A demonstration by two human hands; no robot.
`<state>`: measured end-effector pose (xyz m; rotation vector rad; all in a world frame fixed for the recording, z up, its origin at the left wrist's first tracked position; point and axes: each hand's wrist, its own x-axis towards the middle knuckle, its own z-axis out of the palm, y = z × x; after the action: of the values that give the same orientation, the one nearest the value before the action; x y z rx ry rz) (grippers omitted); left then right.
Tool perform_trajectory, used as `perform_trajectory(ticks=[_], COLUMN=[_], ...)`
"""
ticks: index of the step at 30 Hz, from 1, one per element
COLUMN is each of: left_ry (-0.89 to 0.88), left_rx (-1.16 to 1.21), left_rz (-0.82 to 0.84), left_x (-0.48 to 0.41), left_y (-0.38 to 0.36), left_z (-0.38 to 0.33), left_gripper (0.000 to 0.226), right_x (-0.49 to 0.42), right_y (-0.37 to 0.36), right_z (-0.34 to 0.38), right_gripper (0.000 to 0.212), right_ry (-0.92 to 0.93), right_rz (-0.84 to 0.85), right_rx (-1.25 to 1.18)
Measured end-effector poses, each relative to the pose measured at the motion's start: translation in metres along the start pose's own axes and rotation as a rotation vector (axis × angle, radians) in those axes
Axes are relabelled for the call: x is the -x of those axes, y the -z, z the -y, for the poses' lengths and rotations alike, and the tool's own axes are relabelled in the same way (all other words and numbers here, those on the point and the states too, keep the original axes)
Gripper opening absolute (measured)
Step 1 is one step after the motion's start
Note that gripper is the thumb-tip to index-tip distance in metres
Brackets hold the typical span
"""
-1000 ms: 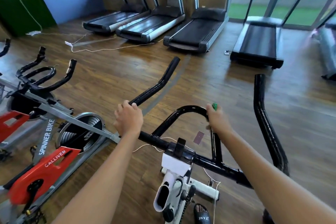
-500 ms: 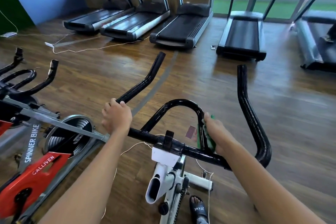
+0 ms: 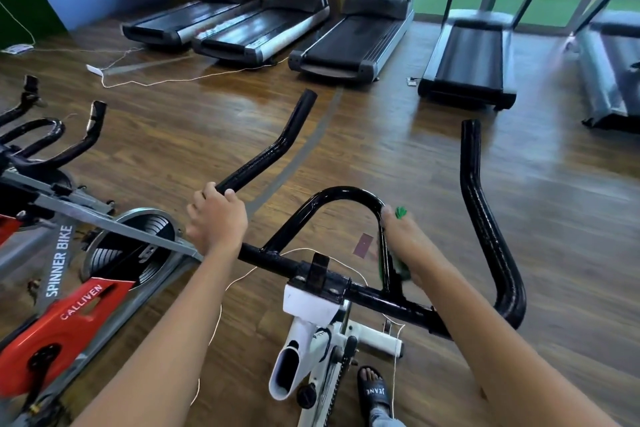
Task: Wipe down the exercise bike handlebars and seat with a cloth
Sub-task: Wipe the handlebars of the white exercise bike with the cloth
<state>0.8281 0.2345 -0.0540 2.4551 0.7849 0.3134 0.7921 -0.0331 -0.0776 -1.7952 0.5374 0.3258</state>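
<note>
The left hand (image 3: 216, 218) has its fingers (image 3: 207, 191) clenched round the left horn of the black handlebars (image 3: 485, 218). At 3 o'clock from it, the right hand (image 3: 403, 239) grasps a green cloth (image 3: 400, 212) against the centre loop's right side. At 9 o'clock a red bike (image 3: 62, 315) reads "CALLIVEN" and "SPINNER BIKE"; the sandal (image 3: 375, 393) at 6 o'clock reads "JEANE"

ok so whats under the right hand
A green cloth shows above and below the right hand, pressed on the handlebar's centre loop. The hand covers the rest of it.
</note>
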Motion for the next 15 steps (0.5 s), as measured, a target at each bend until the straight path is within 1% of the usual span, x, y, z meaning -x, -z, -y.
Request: perform_trajectory(ticks=[1,2,3,4,5,7,9,11,12,14,15], left_ry=[0.002,-0.001,-0.002,0.0,0.003,0.01,0.024,0.026,0.037,0.047,0.047], left_rx=[-0.001,-0.001,-0.002,0.004,0.019,0.05,0.057,0.083,0.098,0.124,0.131], left_rz=[-0.003,-0.008,-0.014,-0.021,-0.027,-0.028,-0.035,-0.039,-0.05,-0.067,-0.071], left_x=[0.0,0.0,0.0,0.0,-0.001,-0.002,-0.003,0.0,0.0,0.001,0.001], left_y=[-0.001,-0.001,-0.001,0.0,0.001,0.001,0.004,0.006,0.008,0.01,0.011], left_z=[0.0,0.0,-0.001,-0.002,-0.003,-0.006,-0.005,-0.006,-0.005,-0.003,-0.002], left_gripper=[0.045,0.044,0.043,0.042,0.041,0.039,0.04,0.041,0.041,0.041,0.041], right_x=[-0.013,-0.024,-0.031,-0.037,-0.036,-0.031,-0.013,0.012,0.024,0.031,0.031], right_y=[-0.002,-0.003,-0.006,-0.01,-0.017,-0.038,-0.078,-0.11,-0.121,-0.125,-0.119], right_z=[0.015,0.029,0.044,0.058,0.072,0.094,0.104,0.097,0.094,0.094,0.098], right_gripper=[0.064,0.072,0.079,0.081,0.077,0.071,0.068,0.062,0.057,0.052,0.052], right_ry=[0.024,0.067,0.106,0.16,0.235,0.434,0.648,0.851,0.908,0.964,0.978], right_rz=[-0.04,-0.071,-0.078,-0.068,-0.053,0.041,0.198,0.35,0.412,0.475,0.489], right_rx=[0.073,0.184,0.341,0.545,0.736,1.028,1.244,1.341,1.346,1.305,1.297])
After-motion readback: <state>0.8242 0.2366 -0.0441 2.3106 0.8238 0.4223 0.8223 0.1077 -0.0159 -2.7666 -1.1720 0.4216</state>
